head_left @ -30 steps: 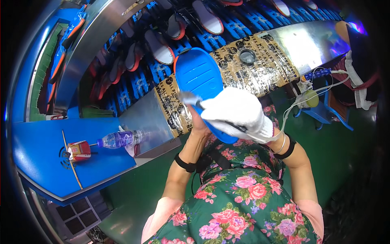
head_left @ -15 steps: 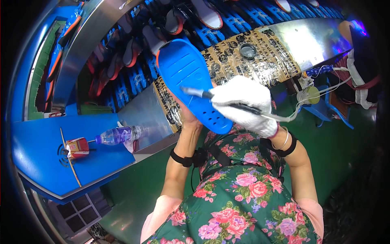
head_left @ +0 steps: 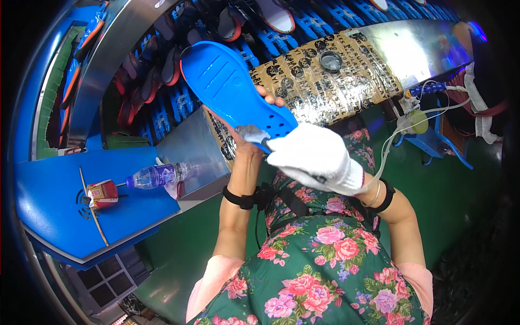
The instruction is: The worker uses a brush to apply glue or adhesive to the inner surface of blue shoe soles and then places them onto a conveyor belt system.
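My left hand (head_left: 250,142) holds a bright blue shoe sole (head_left: 230,89) from beneath, with fingertips curling over its right edge. The sole slants up toward the upper left, its ribbed, holed face turned to me. My right hand (head_left: 315,157) wears a white knit glove and is closed on a brush (head_left: 250,133), whose grey bristle head touches the sole's lower end. A black band sits on each wrist.
A metal bench top wrapped in patterned brown tape (head_left: 325,81) carries a small round tub (head_left: 331,60). Behind it a blue conveyor (head_left: 303,24) bears several shoes. At left, a blue shelf (head_left: 65,211) holds a plastic bottle (head_left: 157,176) and a red can (head_left: 103,193). Tubing (head_left: 401,130) hangs at right.
The sole has swung from pointing upward to slanting up-left. The gloved hand has slid down it, so the brush now touches the lower end instead of the middle.
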{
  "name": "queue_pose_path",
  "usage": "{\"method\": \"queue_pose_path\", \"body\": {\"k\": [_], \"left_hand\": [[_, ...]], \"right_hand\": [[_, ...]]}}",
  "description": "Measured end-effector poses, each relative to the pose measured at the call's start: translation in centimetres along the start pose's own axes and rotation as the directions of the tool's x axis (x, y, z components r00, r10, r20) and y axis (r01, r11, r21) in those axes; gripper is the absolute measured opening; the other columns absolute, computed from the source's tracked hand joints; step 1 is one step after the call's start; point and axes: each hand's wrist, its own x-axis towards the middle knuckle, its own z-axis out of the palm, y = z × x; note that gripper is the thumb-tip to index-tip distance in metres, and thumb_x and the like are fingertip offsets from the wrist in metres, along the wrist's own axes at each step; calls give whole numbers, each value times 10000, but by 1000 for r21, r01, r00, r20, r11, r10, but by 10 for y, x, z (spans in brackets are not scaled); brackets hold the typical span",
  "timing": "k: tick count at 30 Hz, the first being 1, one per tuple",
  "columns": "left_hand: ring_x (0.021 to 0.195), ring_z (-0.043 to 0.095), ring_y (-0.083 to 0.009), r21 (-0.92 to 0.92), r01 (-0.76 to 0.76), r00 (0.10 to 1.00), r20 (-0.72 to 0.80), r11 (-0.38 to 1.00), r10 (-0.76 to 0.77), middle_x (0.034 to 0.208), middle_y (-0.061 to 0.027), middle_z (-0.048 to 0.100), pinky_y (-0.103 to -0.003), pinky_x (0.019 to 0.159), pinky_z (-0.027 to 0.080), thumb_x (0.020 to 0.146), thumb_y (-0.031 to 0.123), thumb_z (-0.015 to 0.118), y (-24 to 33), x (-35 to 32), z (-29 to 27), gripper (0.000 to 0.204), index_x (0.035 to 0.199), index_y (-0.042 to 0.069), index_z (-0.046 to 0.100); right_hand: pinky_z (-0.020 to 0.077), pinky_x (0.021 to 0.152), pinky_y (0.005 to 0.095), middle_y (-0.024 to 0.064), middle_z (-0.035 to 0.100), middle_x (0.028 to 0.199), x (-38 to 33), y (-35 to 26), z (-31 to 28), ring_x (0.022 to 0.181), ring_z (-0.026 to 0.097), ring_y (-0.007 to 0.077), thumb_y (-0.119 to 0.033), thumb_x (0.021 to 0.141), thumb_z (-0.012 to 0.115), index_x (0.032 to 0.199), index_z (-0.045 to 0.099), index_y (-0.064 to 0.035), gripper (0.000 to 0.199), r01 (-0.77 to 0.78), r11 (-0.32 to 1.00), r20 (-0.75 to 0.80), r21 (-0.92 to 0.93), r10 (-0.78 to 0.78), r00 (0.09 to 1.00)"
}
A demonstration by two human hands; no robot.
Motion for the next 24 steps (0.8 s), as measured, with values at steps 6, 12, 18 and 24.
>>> {"method": "queue_pose_path", "body": {"k": [6, 12, 18, 24], "left_hand": [[1002, 622, -368, -97, 53, 996, 76, 994, -46, 979, -190, 675, -512, 887, 543, 710, 1014, 325, 5, 5, 0, 1143, 1140, -6, 608], [920, 654, -383, -60, 145, 985, 102, 988, -138, 980, -211, 676, -527, 906, 524, 711, 1017, 298, 22, 15, 1, 1174, 1173, -18, 604], [921, 672, -404, -27, 308, 931, 214, 951, -296, 1145, -277, 636, -554, 882, 540, 782, 960, 323, 33, 26, -5, 1177, 1448, -5, 427], [1060, 679, -410, 128, 555, 758, 329, 822, -563, 1324, -300, 573, -542, 834, 607, 788, 923, 376, 42, 40, -18, 1177, 1561, 39, 295]], "right_hand": [[568, 708, 355, 85, 767, 998, 4, 12, -22, 848, 727, 249, -65, 738, 837, 981, 778, -112, 254, -142, 988, 18, 66, 141, 990], [566, 710, 356, 76, 762, 1039, -7, -6, -12, 828, 717, 253, -71, 747, 829, 1021, 773, -120, 285, -89, 984, 142, 154, 67, 988], [566, 687, 362, 76, 747, 962, -11, 8, -12, 789, 697, 262, -49, 779, 792, 1022, 754, -106, 253, -43, 998, 70, 56, 39, 997], [552, 700, 357, 96, 761, 1047, -13, 13, -12, 799, 696, 246, -49, 761, 810, 1031, 775, -98, 277, -170, 849, 231, 500, 59, 971]]}}
